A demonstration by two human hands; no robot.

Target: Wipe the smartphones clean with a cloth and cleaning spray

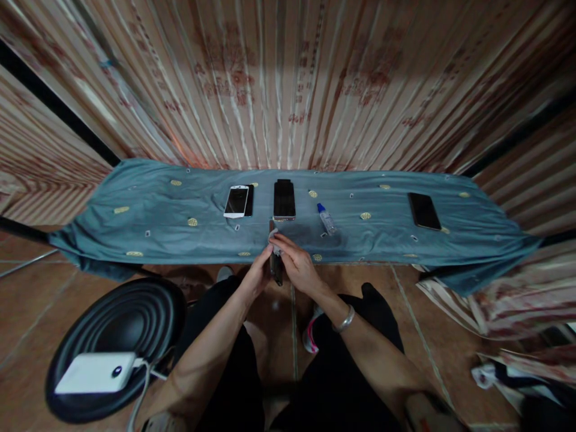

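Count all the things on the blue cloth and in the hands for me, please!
Flat phones lying on the teal patterned cloth: 4 (white-framed, dark one beneath it, black centre one, black right one)
Dark phone held edge-on in both hands: 1
Small clear blue-capped bottle: 1
Total: 6

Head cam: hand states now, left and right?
Left hand: closed on the dark phone, held edge-on.
Right hand: fingers pinch a small pale cloth against the phone's top end.

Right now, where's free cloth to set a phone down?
Free: the blue cloth left of the white phone, and between the small bottle and the far-right black phone. Crowded: centre, around the middle phone and both hands.
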